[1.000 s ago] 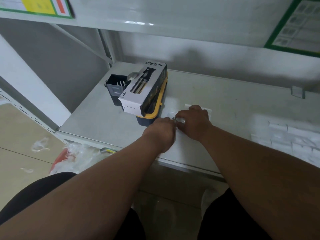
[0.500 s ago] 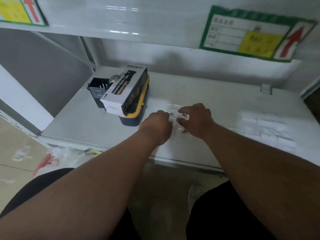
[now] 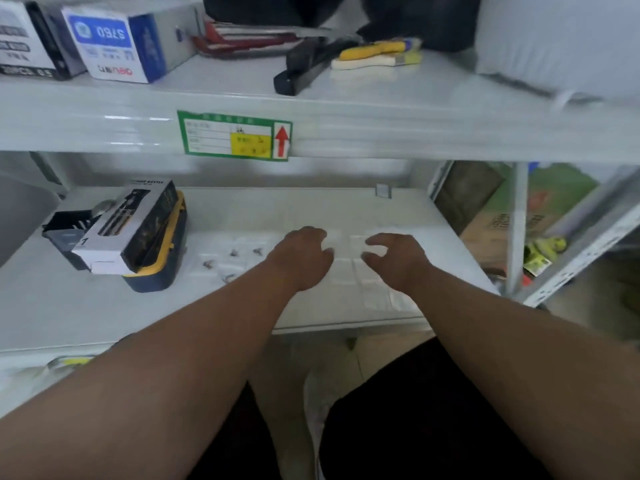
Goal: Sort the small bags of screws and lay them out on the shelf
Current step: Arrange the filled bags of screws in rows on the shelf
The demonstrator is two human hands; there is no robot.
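Note:
Small clear bags of screws lie flat on the white shelf (image 3: 69,306). A group of several bags with dark screws (image 3: 232,259) lies left of my hands. A paler cluster of bags (image 3: 360,271) lies between and below my hands, reaching toward the shelf's front edge. My left hand (image 3: 301,258) hovers palm down over the bags, fingers curled and apart. My right hand (image 3: 394,258) is beside it, fingers spread over the pale bags. Neither hand visibly holds a bag. The view is blurred.
A spray bottle box (image 3: 128,226) lies on a yellow-and-navy case (image 3: 162,268) at the shelf's left, next to a black holder (image 3: 65,226). Above, an upper shelf carries boxes (image 3: 114,43) and tools; a green label (image 3: 235,136) is on its edge. Cardboard boxes (image 3: 485,216) stand to the right.
My view has tilted up, showing the upper shelf. Both hands have moved right, away from the case, and have come apart from a pinch on one bag into spread fingers.

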